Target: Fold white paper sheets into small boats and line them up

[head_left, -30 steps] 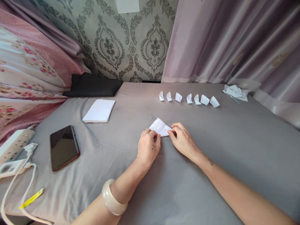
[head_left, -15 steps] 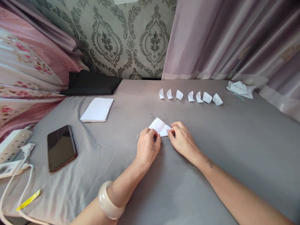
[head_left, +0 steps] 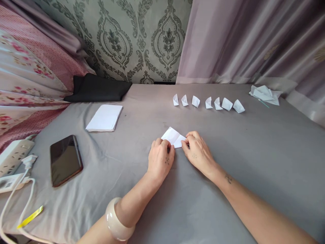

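Grey patterned wallpaper & lilac curtain back a grey cloth-covered surface. Folded white paper lies flat approx. mid-surface, between both hands: L hand has fingers curled, thumb + index pinching its near L edge; R hand pinches its R corner btwn thumb & fingertips. Dark dots mark the backs of both hands; pale bangle on L forearm. Far side, right of centre: 7 small folded paper pieces in a row; loose white paper at far R. Far L, black cloth, w/ white paper stack nearer. Phone on L, dark screen, no. brand visible. Near L: white power strip, white block w/ dark print, too small to read, & yellow tag on cable, text illegible.
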`<state>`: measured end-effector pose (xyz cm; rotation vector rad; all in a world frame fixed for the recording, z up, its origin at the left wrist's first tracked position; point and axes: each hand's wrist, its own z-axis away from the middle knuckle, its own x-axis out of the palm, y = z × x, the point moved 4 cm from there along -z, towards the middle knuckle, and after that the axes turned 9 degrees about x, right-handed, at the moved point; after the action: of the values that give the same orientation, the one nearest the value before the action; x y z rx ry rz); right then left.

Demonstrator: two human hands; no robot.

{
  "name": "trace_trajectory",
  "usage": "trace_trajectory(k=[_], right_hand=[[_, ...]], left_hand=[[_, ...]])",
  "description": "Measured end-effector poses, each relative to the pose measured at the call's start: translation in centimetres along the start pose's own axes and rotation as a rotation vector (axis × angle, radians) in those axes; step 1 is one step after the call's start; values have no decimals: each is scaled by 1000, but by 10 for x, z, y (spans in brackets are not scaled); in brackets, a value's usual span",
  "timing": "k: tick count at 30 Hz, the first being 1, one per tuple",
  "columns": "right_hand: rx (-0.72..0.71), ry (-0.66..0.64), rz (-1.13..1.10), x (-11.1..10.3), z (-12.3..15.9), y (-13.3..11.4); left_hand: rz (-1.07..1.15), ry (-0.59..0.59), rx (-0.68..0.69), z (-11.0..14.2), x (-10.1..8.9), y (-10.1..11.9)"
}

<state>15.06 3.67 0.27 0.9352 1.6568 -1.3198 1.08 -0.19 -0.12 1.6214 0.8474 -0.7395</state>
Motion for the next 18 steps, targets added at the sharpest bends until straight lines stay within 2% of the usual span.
trace_trajectory(k=[18], right_hand=[[-18, 1, 58, 2, 2, -1]], left_hand=[[-127, 13, 89, 3, 4, 0]])
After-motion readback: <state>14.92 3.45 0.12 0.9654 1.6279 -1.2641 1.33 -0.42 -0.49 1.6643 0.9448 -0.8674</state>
